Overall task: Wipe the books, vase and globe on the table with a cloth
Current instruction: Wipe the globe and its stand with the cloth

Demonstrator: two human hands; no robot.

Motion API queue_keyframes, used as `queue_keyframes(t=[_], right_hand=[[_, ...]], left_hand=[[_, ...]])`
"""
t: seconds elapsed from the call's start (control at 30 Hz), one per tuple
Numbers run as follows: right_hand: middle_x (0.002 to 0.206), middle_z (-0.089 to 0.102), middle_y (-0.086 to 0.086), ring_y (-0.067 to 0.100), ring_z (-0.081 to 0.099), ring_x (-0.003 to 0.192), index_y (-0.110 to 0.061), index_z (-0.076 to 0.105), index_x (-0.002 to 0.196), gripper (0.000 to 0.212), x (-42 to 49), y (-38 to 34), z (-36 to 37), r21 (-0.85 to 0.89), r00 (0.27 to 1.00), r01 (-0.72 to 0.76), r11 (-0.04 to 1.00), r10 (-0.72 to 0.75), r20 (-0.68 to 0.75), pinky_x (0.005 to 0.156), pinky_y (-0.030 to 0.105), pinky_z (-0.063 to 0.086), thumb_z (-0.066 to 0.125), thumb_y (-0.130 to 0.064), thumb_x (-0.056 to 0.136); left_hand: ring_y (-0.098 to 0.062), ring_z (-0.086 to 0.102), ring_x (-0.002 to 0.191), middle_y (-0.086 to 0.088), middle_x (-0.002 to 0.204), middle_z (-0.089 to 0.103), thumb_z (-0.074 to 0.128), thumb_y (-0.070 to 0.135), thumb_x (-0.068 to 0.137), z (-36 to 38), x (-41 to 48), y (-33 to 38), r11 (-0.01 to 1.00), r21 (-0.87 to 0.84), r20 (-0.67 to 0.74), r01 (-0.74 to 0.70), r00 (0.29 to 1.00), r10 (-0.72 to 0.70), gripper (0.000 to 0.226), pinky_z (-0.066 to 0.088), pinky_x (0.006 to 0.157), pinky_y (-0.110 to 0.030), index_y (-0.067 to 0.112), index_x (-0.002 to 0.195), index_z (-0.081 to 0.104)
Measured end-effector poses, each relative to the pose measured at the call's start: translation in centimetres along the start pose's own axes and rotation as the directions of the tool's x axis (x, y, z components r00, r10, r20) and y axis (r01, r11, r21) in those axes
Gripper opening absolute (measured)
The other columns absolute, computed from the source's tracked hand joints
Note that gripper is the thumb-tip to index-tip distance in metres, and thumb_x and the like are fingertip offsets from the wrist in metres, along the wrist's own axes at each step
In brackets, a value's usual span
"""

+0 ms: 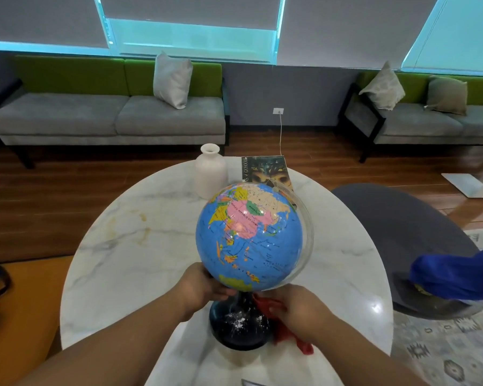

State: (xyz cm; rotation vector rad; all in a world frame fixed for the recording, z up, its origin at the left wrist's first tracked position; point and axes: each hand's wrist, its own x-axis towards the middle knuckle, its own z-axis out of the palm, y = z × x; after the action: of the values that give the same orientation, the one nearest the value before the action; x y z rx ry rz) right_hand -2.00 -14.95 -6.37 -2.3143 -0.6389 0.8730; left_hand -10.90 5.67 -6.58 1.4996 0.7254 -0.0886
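- Both bare forearms come in from the lower edge and meet under the globe (248,235), which stands upright on the near middle of the counter (123,246).
- The left hand (204,285) is at the lower left of the ball. Its fingers curl under the ball toward the stem and grasp the globe there.
- The right hand (296,305) is at the lower right, just beside the stem. It grasps a bunched red cloth (280,334), which touches the stem and hangs down beside the base (240,327).
- The base is dark and round, with white specks on its top.
- A clear arc runs round the right side of the ball.
- The white vase (211,171) stands upright at the far side of the counter, behind the globe and a little to the left.
- The book (268,174) lies flat just right of the vase, and the globe hides its near corner.
- The counter is round, of white marble with grey veins and some yellowish marks.
- A grey chair (396,224) stands at the right of the counter, with a blue fabric (452,277) on its seat.
- The floor (39,204) is of wood, and a patterned rug (444,352) lies at the lower right.
- Two grey sofas (109,115) with green backs and cushions stand along the far wall, under windows with blinds (193,9).
- Between the sofas there is a wall socket (278,110) with a white cable going down.
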Motion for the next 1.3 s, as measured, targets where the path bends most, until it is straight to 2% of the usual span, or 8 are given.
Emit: queue_keyframes(t=[0.27, 0.4, 0.53, 0.7, 0.83, 0.97, 1.1, 1.3], right_hand=[[0.082, 0.062, -0.013, 0.0, 0.054, 0.055, -0.036, 0.069, 0.101, 0.017, 0.7, -0.3, 0.4, -0.16, 0.996, 0.083, 0.984, -0.085, -0.008, 0.056, 0.011, 0.041, 0.055, -0.032, 0.092], [0.068, 0.066, 0.005, 0.014, 0.057, 0.042, -0.025, 0.067, 0.085, 0.023, 0.8, 0.1, 0.0, -0.12, 0.998, 0.003, 0.993, -0.01, -0.056, 0.049, 0.026, 0.05, 0.049, -0.04, 0.085], [0.081, 0.065, -0.02, -0.006, 0.059, 0.06, -0.038, 0.068, 0.098, 0.02, 0.3, -0.1, 0.7, -0.117, 0.994, 0.11, 0.987, -0.107, 0.036, 0.06, 0.016, 0.05, 0.053, -0.03, 0.088], [0.07, 0.068, 0.0, 0.009, 0.054, 0.043, -0.022, 0.067, 0.086, 0.018, 0.6, 0.3, 0.1, -0.075, 0.998, 0.02, 0.997, -0.025, -0.064, 0.046, 0.028, 0.047, 0.052, -0.032, 0.084], [0.093, 0.067, -0.011, 0.005, 0.063, 0.07, -0.035, 0.068, 0.1, 0.021, -0.1, 0.1, 0.8, -0.136, 0.992, 0.129, 0.982, -0.126, 0.03, 0.061, 0.017, 0.052, 0.054, -0.023, 0.092], [0.058, 0.059, 0.008, 0.013, 0.043, 0.032, -0.018, 0.068, 0.083, 0.022, 0.1, 0.0, -0.6, -0.173, 0.999, 0.025, 0.985, -0.029, -0.017, 0.032, 0.017, 0.034, 0.049, -0.028, 0.09], [0.082, 0.062, -0.005, 0.01, 0.054, 0.049, -0.032, 0.069, 0.1, 0.022, -0.3, -0.4, -0.1, -0.234, 0.99, 0.138, 0.962, -0.136, 0.025, 0.049, 0.022, 0.052, 0.051, -0.02, 0.093], [0.083, 0.056, -0.016, -0.001, 0.051, 0.039, -0.043, 0.065, 0.102, 0.031, -0.5, -1.0, -1.8, -0.225, 0.987, 0.107, 0.968, -0.13, -0.09, 0.038, 0.009, 0.038, 0.048, -0.018, 0.094]], left_hand=[[-0.018, 0.071, 0.064, -0.017, 0.08, 0.072, 0.063, -0.009, 0.083, 0.1, -0.1, -0.1, 1.0, -0.016, -0.033, 0.007, 0.999, -0.007, 0.022, 0.059, 0.065, -0.031, -0.003, 0.105, 0.065], [-0.015, 0.069, 0.058, -0.01, 0.068, 0.072, 0.061, -0.014, 0.082, 0.4, -0.2, -0.1, 1.0, -0.019, -0.031, 0.01, 0.999, -0.011, 0.023, 0.059, 0.06, -0.029, -0.003, 0.102, 0.066], [-0.019, 0.071, 0.064, -0.018, 0.081, 0.071, 0.06, -0.012, 0.084, 0.3, -0.2, -0.1, 1.0, -0.022, -0.04, 0.013, 0.999, -0.014, 0.023, 0.058, 0.067, -0.033, -0.006, 0.105, 0.064], [-0.011, 0.068, 0.054, -0.002, 0.062, 0.071, 0.058, -0.017, 0.082, 0.8, -0.6, 0.0, 1.0, -0.019, -0.038, 0.0, 0.999, -0.001, 0.024, 0.057, 0.054, -0.024, -0.001, 0.099, 0.066], [-0.012, 0.069, 0.057, -0.002, 0.065, 0.072, 0.057, -0.015, 0.084, 0.5, -0.5, -0.2, 1.0, -0.015, -0.049, 0.001, 0.999, -0.002, 0.026, 0.058, 0.059, -0.027, -0.001, 0.104, 0.065], [-0.008, 0.068, 0.057, -0.005, 0.074, 0.073, 0.065, -0.017, 0.077, 0.8, -0.8, 0.0, 1.0, 0.004, -0.062, -0.02, 0.998, 0.021, 0.029, 0.057, 0.054, -0.025, 0.004, 0.096, 0.068], [-0.011, 0.068, 0.056, -0.003, 0.064, 0.072, 0.063, -0.014, 0.081, 0.9, -0.5, -0.1, 0.999, -0.031, -0.066, -0.01, 0.998, 0.008, 0.022, 0.057, 0.056, -0.026, 0.002, 0.095, 0.067], [-0.021, 0.072, 0.064, -0.011, 0.073, 0.073, 0.06, -0.007, 0.086, 1.3, -0.1, 0.0, 0.998, -0.069, -0.066, -0.008, 0.998, 0.003, 0.015, 0.059, 0.066, -0.032, 0.001, 0.098, 0.064]])
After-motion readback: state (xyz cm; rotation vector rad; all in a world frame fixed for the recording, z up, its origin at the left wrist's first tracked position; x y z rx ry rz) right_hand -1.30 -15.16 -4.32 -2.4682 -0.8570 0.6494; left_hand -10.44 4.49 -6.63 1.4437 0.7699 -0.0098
